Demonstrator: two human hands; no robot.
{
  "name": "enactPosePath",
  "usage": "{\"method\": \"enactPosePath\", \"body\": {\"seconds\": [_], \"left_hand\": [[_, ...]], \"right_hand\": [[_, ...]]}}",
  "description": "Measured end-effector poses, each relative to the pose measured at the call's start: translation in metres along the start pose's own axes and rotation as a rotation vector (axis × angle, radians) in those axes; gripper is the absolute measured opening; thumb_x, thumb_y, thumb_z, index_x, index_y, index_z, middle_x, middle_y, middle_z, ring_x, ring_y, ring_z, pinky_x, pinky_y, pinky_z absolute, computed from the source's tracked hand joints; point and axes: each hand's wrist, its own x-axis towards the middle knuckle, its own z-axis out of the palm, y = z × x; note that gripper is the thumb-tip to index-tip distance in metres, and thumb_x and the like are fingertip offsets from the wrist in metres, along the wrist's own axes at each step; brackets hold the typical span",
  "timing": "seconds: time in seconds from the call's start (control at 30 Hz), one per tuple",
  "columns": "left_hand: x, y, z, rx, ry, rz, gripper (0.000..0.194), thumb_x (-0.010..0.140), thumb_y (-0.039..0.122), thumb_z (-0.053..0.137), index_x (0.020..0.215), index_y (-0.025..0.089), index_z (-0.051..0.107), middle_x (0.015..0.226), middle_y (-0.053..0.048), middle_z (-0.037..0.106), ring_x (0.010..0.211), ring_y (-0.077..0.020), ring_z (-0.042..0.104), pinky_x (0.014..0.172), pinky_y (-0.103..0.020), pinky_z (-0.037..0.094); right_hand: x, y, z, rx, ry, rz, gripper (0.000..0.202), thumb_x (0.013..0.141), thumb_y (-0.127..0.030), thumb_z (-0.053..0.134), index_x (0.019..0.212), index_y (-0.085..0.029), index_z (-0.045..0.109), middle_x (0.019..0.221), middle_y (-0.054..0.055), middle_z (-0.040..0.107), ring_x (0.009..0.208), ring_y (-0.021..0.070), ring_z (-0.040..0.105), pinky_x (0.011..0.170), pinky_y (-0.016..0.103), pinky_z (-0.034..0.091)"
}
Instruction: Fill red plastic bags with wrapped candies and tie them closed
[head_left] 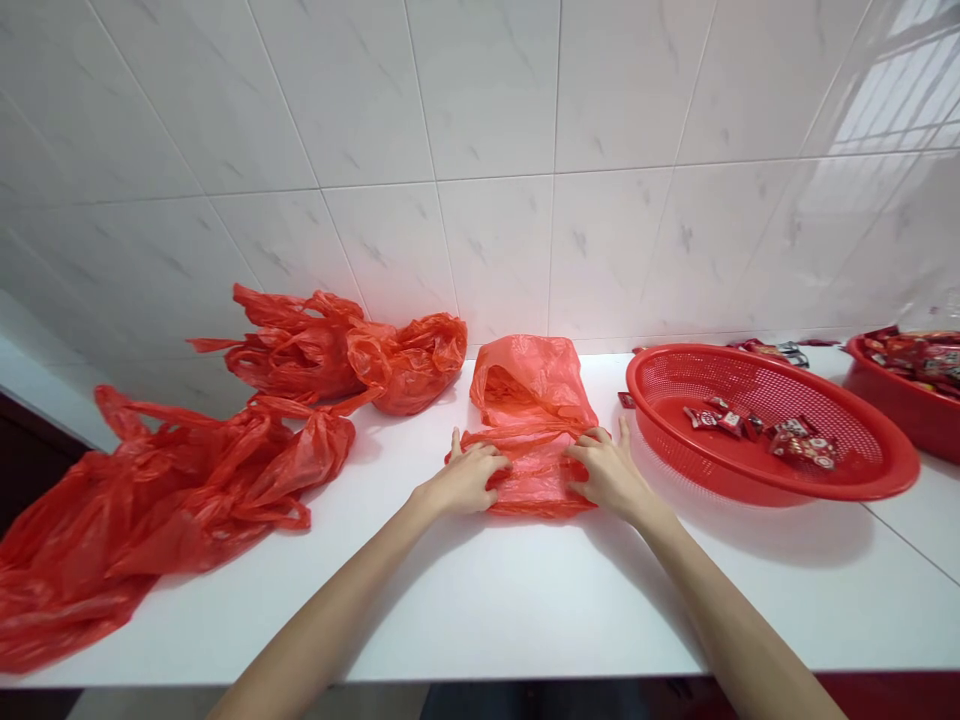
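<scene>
Both forearms reach from the near edge over the white counter (525, 600). Left hand (466, 478) and right hand (609, 472) press palm-down, fingers curled onto the near end of a red plastic bag (529, 420) lying at mid-counter, its far mouth gaping toward the tiled wall. Judging by this, the bag is being flattened or bunched; any further move would need both hands to hold the thin film evenly so it does not slip. Left of it lie heaps of similar red bags: one big near pile (150, 500), one far clump (337, 355). Right sit two red baskets: a mesh one (772, 475) holding a handful of wrapped sweets (795, 435), and another (907, 400), cut off, fuller.
</scene>
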Motion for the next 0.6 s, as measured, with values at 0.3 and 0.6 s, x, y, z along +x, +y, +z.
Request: {"method": "enactPosePath", "body": {"seconds": [0.3,0.6], "left_hand": [[0.000,-0.005,0.001,0.010,0.017,-0.097,0.041,0.075,0.013,0.052,0.111,0.024,0.067,0.127,-0.010,0.066,0.123,-0.0343,0.057,0.111,-0.079,-0.003],[0.004,-0.008,0.009,-0.067,0.072,-0.043,0.042,0.071,0.014,0.054,0.110,0.024,0.067,0.125,-0.011,0.066,0.123,-0.0353,0.057,0.112,-0.079,-0.005]], "right_hand": [[-0.002,0.009,-0.003,0.090,-0.160,0.074,0.016,0.076,-0.012,0.061,0.089,-0.019,0.067,0.104,0.013,0.071,0.125,0.0360,0.052,0.113,0.075,0.002],[-0.005,0.017,-0.005,0.176,-0.104,0.078,0.041,0.065,-0.004,0.055,0.099,-0.020,0.070,0.103,0.011,0.070,0.122,0.0344,0.054,0.113,0.072,0.007]]}}
